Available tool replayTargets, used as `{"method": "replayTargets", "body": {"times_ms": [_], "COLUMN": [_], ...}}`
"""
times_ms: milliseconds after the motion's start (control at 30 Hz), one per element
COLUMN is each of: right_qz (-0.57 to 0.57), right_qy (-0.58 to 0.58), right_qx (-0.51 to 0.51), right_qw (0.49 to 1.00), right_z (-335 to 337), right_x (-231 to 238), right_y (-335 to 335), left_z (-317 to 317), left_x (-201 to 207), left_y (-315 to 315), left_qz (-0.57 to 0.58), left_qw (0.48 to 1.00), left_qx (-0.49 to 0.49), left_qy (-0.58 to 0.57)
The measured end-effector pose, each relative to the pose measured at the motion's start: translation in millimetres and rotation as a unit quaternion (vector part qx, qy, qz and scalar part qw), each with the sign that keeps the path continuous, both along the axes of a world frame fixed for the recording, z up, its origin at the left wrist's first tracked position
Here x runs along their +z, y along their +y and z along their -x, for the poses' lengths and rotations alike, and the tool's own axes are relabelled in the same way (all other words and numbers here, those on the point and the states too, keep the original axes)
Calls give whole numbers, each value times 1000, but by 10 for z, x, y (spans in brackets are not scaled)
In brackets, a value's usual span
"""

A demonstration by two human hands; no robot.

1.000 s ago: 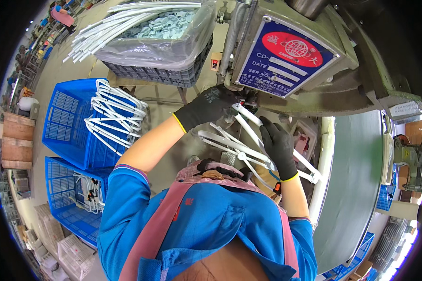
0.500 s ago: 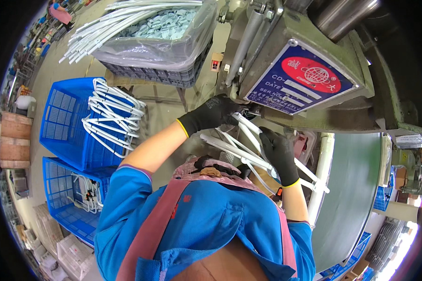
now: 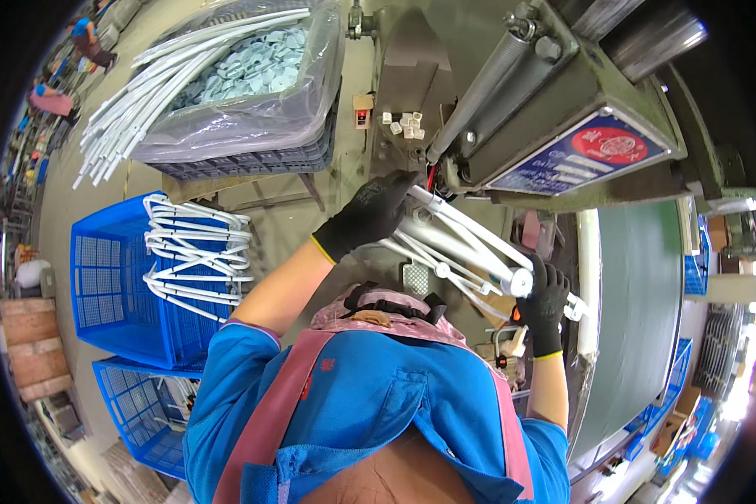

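Observation:
My left hand (image 3: 380,206), in a black glove with a yellow cuff, is closed round the upper end of a white tubular frame (image 3: 480,238). Several thin white tubes make up this frame, and some of them are blurred. It slants down to the right, in front of my body. My right hand (image 3: 547,304), gloved alike, grips its lower end beside a round white joint (image 3: 522,282); the fingers are partly hidden behind the tubes. Just above the frame looms a press machine (image 3: 580,109) with a blue and red plate, close to my left fingertips.
At the far left, white tubes (image 3: 155,88) lie over a plastic-lined crate (image 3: 227,144) of grey-blue plastic pieces. Bent white frames (image 3: 197,252) rest on a blue basket (image 3: 109,281); another blue basket (image 3: 143,412) stands nearer. A green conveyor belt (image 3: 634,328) runs at right. Small white blocks (image 3: 407,126) lie beside the press.
The frame has come out from under the press and turned, its round joint now showing. My right hand has moved right and lower; my left still holds the upper end. The view has shifted.

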State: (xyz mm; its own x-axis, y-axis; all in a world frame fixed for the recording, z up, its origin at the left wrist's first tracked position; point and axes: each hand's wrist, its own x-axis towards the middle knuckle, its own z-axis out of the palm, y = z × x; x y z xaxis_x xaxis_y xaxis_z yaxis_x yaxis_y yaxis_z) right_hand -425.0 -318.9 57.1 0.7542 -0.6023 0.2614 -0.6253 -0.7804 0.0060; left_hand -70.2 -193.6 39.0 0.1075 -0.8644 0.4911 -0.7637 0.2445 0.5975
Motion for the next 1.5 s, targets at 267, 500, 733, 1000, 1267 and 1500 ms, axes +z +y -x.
{"method": "replayTargets", "body": {"times_ms": [267,500,733,1000,1267,1500], "right_qz": [-46,-52,-44,-43,51,247], "right_qy": [-1,-11,-20,-26,18,32], "right_qx": [-30,-24,-12,71,341,291], "right_qw": [998,998,999,996,938,924], "right_z": [13,-13,-40,-98,-608,629], "right_x": [-21,-16,104,287,530,1912], "right_y": [-10,-70,-71,106,-268,-1057], "left_z": [-66,-43,-30,-342,482,1587], "left_x": [-43,-90,-53,532,328,1003], "left_y": [-92,-110,-103,630,1356,536], "left_qz": [31,29,-50,-161,-380,-174], "left_qw": [999,999,999,970,896,982], "left_qx": [-22,-23,-5,-163,-186,-74], "left_qy": [10,29,1,79,135,-1]}}
